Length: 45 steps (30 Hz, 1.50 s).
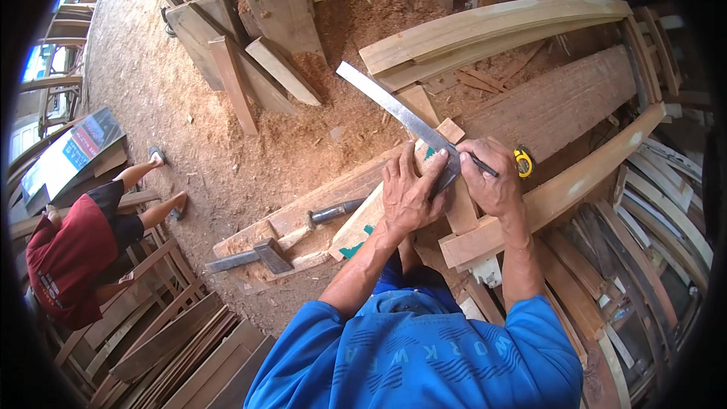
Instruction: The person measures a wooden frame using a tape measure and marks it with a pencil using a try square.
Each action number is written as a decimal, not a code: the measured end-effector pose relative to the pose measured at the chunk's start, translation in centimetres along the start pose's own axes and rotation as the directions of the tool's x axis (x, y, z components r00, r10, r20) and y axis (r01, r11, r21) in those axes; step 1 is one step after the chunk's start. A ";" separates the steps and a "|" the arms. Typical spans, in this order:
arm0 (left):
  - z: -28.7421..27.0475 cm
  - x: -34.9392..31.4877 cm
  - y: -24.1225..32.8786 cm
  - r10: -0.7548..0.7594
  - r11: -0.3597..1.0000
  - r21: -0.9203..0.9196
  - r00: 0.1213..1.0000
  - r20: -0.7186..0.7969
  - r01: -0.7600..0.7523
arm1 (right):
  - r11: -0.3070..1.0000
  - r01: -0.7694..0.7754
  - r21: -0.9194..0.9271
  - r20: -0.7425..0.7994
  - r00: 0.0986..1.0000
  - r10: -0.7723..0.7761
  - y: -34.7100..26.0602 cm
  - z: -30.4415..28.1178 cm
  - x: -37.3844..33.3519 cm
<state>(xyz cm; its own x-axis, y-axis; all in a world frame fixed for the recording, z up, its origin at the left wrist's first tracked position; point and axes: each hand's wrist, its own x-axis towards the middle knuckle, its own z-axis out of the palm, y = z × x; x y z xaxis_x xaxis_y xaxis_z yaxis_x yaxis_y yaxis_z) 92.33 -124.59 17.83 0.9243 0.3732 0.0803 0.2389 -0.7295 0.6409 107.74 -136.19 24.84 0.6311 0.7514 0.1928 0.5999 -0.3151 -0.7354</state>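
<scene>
My left hand [409,195] presses a metal try square [390,110] onto a pale wooden board [362,221] with green patches. The square's long blade reaches away to the upper left, and its dark stock is partly hidden under my fingers. Close beside it, my right hand [491,180] is closed round a dark pencil [483,164], whose tip I cannot make out. A crossing wooden piece [460,210] lies beneath my hands. To the left on a plank rest a hammer [271,255] and a tool with a black handle [338,211].
A yellow tape measure [523,161] lies right of my right hand. Curved wooden rails [500,26] form a frame on the right. Leaning boards [284,15] stand at the back amid sawdust [333,121]. At left, a person in red [72,254] is near stacked timber [189,348].
</scene>
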 end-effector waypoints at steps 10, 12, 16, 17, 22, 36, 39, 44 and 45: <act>0.0 0.0 0.0 0.003 1.000 -0.013 1.000 -0.006 -0.003 | 0.995 -0.100 0.019 0.060 0.993 0.099 -1.0 -2.3 0.3; 0.0 0.0 -0.1 0.002 1.000 -0.018 1.000 -0.001 -0.002 | 0.992 -0.094 0.080 0.033 0.995 0.092 -0.5 -1.0 0.7; -0.2 0.2 0.2 0.000 1.000 -0.015 1.000 0.004 0.000 | 0.991 -0.053 0.124 0.031 0.998 0.050 0.7 0.7 1.3; -0.3 0.2 0.2 -0.004 1.000 -0.013 1.000 0.003 0.004 | 0.991 -0.052 0.126 0.034 0.998 0.048 0.8 0.7 1.3; 0.1 0.0 -0.2 -0.007 1.000 -0.017 1.000 0.007 0.007 | 0.991 -0.090 0.101 0.120 0.990 0.078 0.9 -0.6 1.4; 0.0 0.1 -0.1 0.012 1.000 -0.008 1.000 0.003 -0.012 | 0.972 -0.123 0.202 0.079 0.991 0.109 1.3 0.4 1.7; 0.0 0.1 -0.1 0.010 1.000 -0.002 1.000 0.013 -0.010 | 0.982 -0.096 0.165 0.085 0.993 0.083 1.3 0.3 1.6; -0.1 0.0 -0.1 0.014 1.000 0.006 1.000 0.018 -0.014 | 0.966 -0.121 0.227 0.073 0.992 0.107 0.8 -0.1 1.9; 0.0 0.0 -0.2 0.010 1.000 0.004 1.000 0.019 -0.010 | 0.973 -0.104 0.208 0.075 0.993 0.090 0.9 0.2 2.0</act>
<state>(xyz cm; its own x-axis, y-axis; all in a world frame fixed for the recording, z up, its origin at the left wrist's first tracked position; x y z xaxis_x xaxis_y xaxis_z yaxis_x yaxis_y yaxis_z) 92.28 -124.44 17.75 0.9320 0.3552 0.0718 0.2312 -0.7353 0.6371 109.45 -134.87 24.44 0.6442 0.7610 0.0767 0.4153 -0.2639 -0.8705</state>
